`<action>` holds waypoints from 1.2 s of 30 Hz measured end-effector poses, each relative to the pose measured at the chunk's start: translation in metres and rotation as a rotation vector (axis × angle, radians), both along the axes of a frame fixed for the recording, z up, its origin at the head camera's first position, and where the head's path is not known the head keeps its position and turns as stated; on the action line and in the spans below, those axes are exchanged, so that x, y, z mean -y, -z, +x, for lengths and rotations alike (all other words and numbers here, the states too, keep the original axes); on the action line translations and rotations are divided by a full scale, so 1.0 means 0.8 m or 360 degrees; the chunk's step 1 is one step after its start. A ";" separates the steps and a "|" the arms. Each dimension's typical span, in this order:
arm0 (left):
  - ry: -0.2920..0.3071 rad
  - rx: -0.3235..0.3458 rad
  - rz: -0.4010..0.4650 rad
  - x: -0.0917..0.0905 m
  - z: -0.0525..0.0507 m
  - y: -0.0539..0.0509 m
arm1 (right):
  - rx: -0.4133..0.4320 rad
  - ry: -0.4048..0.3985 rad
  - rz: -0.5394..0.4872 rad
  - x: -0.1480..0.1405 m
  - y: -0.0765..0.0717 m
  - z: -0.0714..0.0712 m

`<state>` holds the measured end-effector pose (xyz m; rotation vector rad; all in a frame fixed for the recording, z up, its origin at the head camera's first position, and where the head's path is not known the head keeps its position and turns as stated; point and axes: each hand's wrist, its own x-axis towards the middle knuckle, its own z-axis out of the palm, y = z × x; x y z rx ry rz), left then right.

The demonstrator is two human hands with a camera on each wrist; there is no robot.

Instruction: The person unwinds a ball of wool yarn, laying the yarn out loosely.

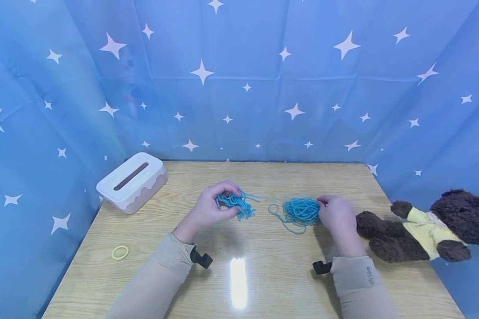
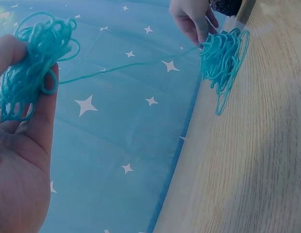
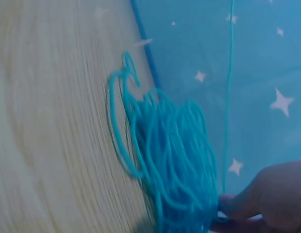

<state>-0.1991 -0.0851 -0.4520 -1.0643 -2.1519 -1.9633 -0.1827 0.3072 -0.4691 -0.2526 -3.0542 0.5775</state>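
Turquoise yarn lies in two bunches joined by one strand. My left hand [image 1: 209,206] grips the smaller, loopy bunch of yarn [image 2: 41,58] between thumb and fingers, raised above the table. At the right, my right hand [image 1: 337,217] pinches the strand with thumb and finger beside the larger yarn bundle [image 1: 301,212], which rests on the wood with a loose loop trailing to its left. In the right wrist view the strand [image 3: 229,97] runs taut up from the right thumb and finger. Part of the left bunch is hidden by the fingers.
A white tissue box [image 1: 132,181] stands at the table's back left. A yellow ring [image 1: 120,252] lies near the left edge. Beyond my right hand, a brown plush bear [image 1: 399,239] in a yellow top lies across the right edge. A starry blue curtain [image 1: 247,119] hangs behind.
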 end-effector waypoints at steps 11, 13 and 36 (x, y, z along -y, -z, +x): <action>0.0030 -0.0019 0.0007 -0.001 0.001 0.002 | -0.0309 -0.0652 -0.0713 0.113 0.000 0.015; 0.0055 -0.0015 0.0026 -0.001 0.001 0.001 | -0.0291 -0.0734 -0.0806 0.130 0.002 0.018; 0.0087 -0.0020 0.0042 -0.001 0.001 0.003 | -0.0468 -0.0564 -0.0788 0.129 -0.010 0.025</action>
